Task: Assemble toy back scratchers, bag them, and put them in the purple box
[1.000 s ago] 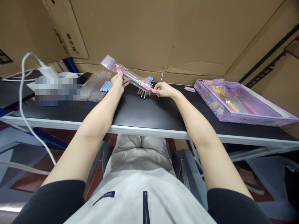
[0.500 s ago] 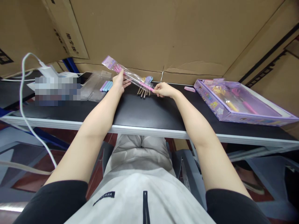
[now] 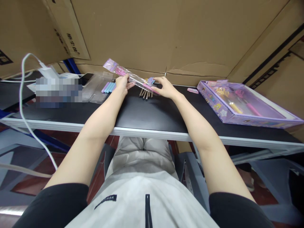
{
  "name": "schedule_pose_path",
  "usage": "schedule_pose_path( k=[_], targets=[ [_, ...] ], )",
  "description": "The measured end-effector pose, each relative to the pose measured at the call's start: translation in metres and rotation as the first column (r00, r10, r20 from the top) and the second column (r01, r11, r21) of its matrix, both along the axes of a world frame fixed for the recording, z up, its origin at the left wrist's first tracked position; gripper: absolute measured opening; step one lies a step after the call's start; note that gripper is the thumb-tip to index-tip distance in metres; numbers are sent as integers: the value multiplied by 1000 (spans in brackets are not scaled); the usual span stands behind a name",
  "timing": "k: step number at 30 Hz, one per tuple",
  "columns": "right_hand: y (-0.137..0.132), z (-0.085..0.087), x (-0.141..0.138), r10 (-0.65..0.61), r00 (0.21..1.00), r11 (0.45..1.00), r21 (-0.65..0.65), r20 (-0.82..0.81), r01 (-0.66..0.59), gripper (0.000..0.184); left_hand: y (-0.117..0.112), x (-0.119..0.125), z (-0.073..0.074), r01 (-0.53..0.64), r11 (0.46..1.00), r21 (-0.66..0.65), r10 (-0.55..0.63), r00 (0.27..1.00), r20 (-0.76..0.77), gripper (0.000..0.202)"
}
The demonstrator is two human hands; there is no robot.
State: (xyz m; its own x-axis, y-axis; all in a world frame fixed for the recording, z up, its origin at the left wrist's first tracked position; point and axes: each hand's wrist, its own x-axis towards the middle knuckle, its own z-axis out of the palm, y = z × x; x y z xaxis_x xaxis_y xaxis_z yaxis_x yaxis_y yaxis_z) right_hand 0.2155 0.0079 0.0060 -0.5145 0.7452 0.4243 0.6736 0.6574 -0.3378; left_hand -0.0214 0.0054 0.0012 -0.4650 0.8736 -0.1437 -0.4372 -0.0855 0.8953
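Note:
My left hand [image 3: 122, 84] pinches a long clear plastic sleeve [image 3: 129, 75] with a purple header card and a pink item inside, holding it slanted above the black table [image 3: 152, 110]. My right hand [image 3: 165, 87] has its fingers stretched out, reaching over the sleeve's lower right end toward the small coloured combs [image 3: 150, 80]. Under the sleeve lies a row of several dark pens [image 3: 145, 94]. Pastel purple and blue sticks [image 3: 108, 87] lie just left of my left hand.
A purple toy box [image 3: 239, 103] with pink and yellow pieces stands at the right. A small pink piece [image 3: 193, 90] lies near it. Clear bags [image 3: 96, 88] and a white charger with cable [image 3: 46, 71] sit left. Cardboard boxes [image 3: 152, 34] wall the back.
My right hand let go of the sleeve's pink end, opened and moved up toward the combs. The left hand lowered the sleeve slightly while keeping hold.

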Motion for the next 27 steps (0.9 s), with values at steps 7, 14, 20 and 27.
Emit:
schedule_pose_path(
  k=[7, 14, 20, 27],
  targets=[
    [4, -10, -5, 135, 987, 990, -48, 84, -131, 103, -4, 21, -3, 111, 992, 67, -110, 994, -12, 26],
    [-6, -3, -7, 112, 989, 992, -70, 93, -106, 86, -7, 27, -4, 192, 979, 75, -192, 981, -6, 22],
    [-19, 7, -10, 39, 997, 997, -62, 61, -36, 61, -6, 26, -2, 188, 981, 43, -189, 982, 9, 19],
    [-17, 12, -8, 24, 998, 998, -65, 53, -20, 44, -8, 25, -1, 262, 964, 41, -264, 964, 25, 18]
  ],
)
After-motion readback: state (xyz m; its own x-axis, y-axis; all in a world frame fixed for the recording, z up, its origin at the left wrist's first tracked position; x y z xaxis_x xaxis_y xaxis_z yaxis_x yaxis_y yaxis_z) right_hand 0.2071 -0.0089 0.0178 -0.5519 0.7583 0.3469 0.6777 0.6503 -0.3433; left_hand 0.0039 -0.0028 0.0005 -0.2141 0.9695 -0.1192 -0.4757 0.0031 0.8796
